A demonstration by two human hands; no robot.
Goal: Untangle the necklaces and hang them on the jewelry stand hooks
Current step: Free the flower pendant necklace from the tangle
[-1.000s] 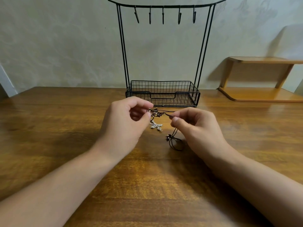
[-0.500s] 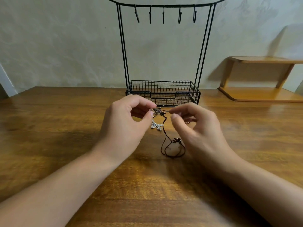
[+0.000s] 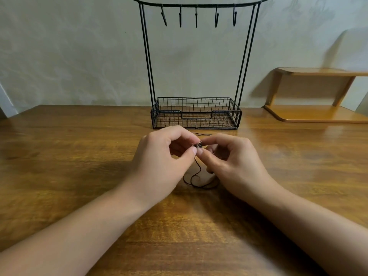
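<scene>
Both hands meet above the wooden table [image 3: 79, 156], just in front of the black wire jewelry stand [image 3: 196, 114]. The left hand [image 3: 161, 164] and the right hand [image 3: 235, 162] each pinch the small tangled knot of the necklaces [image 3: 198, 145] between thumb and forefinger, fingers curled. Dark cord [image 3: 196, 176] hangs from the knot and loops on the table between the wrists. The five hooks [image 3: 196, 15] hang bare. A wooden shelf [image 3: 318, 114] stands at the right.

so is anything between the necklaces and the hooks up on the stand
Nothing visible. Both the left hand and right hand pinch the tangled necklaces just in front of the stand, and the five hooks above hang bare with open space below.
</scene>
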